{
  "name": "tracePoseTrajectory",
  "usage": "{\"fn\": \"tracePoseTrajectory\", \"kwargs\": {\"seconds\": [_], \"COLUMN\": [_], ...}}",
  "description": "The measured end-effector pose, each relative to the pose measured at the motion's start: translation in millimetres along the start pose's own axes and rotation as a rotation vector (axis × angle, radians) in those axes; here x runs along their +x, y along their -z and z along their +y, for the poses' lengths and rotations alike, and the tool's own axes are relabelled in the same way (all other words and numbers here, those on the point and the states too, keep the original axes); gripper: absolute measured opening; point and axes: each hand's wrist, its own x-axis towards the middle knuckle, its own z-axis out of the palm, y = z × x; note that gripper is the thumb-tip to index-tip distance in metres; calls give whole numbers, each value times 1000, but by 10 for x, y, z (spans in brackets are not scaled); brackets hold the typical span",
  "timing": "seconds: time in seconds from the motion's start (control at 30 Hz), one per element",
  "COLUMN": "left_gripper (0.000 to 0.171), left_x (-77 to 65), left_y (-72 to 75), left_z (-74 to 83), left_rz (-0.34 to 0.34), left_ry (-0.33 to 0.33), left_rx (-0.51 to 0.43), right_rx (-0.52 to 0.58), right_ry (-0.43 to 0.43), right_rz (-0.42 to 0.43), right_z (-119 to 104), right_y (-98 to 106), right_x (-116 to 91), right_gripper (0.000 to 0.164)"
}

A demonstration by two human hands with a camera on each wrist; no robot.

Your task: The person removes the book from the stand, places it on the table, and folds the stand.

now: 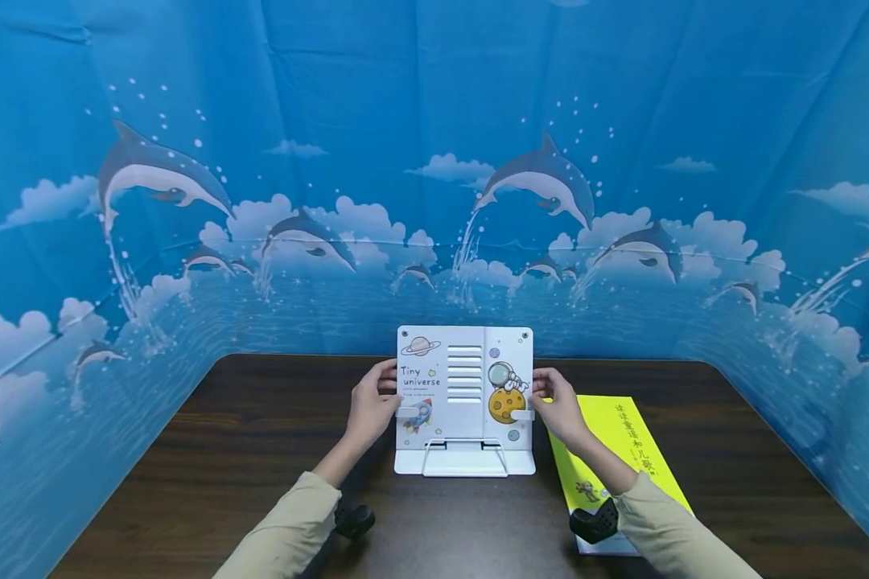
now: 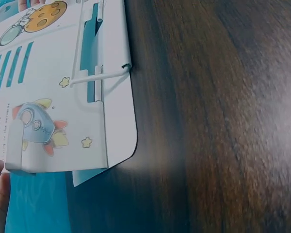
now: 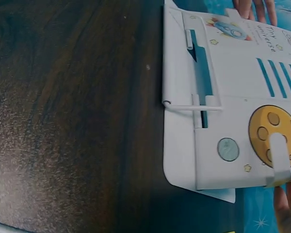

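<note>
A white metal book stand [image 1: 466, 425], printed "Tiny universe" with a rocket, a planet and an astronaut, is upright on the table between both hands. My left hand [image 1: 372, 404] grips its left side edge, thumb in front near a white page clip [image 2: 14, 145] and fingers going behind the panel. At the opposite edge my right hand [image 1: 561, 408] holds the panel the same way, thumb by the other page clip [image 3: 280, 158]. A white wire bracket [image 1: 466, 475] lies across the stand's bottom ledge. Both wrist views show the panel leaning back above its base plate.
A yellow book [image 1: 626, 426] lies flat on the dark wooden table [image 1: 261, 450], partly under the right forearm. Behind the table's far edge hangs a blue curtain [image 1: 405, 104] printed with dolphins. Black wrist devices [image 1: 355, 521] sit at both cuffs.
</note>
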Motion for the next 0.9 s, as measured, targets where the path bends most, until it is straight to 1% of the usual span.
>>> {"fn": "tracePoseTrajectory", "kwargs": {"seconds": [0.2, 0.33, 0.5, 0.73, 0.9], "left_gripper": [49, 47, 45, 43, 39], "left_x": [2, -10, -23, -86, -173], "left_y": [-60, -70, -72, -73, -88], "left_z": [-15, -11, -6, 29, 50], "left_rz": [68, 91, 112, 139, 171], "left_ry": [-8, -9, -20, 43, 56], "left_rx": [-27, -19, -6, -19, -34], "right_rx": [6, 11, -4, -32, -29], "right_ry": [32, 43, 31, 22, 1], "right_rz": [31, 29, 17, -7, -19], "right_z": [42, 56, 60, 48, 50], "right_y": [-20, -30, -39, -33, -27], "right_x": [-14, -10, 17, 82, 97], "right_gripper": [32, 32, 31, 28, 28]}}
